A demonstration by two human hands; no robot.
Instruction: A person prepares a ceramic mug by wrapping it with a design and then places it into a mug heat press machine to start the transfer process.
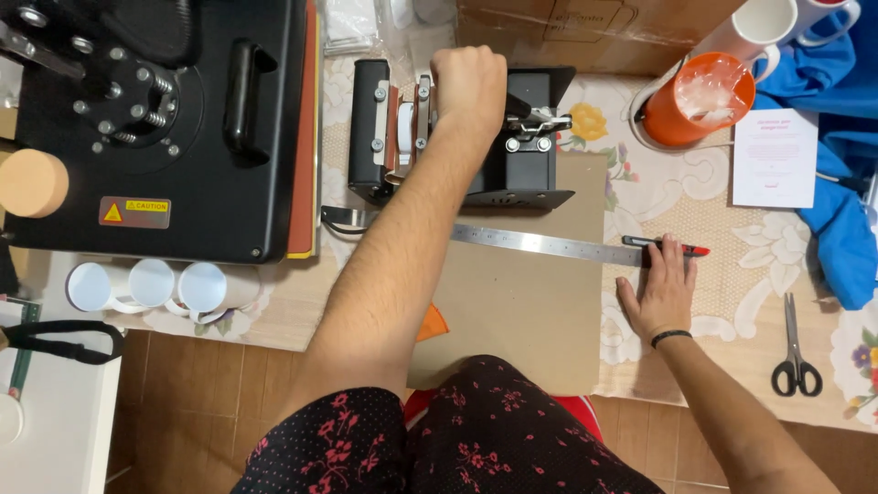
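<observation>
My left hand [469, 84] is closed in a fist on top of a small black mug press [457, 128] at the back of the table; what it grips is hidden under the fingers. A white mug [405, 128] sits clamped in the press's left end. My right hand [660, 288] lies flat with fingers spread on the table, its fingertips at a red-and-black utility knife [666, 245]. A steel ruler [540, 243] lies across a brown cardboard sheet [521, 311] between the two arms.
A large black heat press [155, 128] fills the back left, with three white mugs [155, 285] in front of it. An orange mug [697, 101], a white paper card [775, 157], blue cloth [837, 220] and black scissors [794, 352] lie on the right.
</observation>
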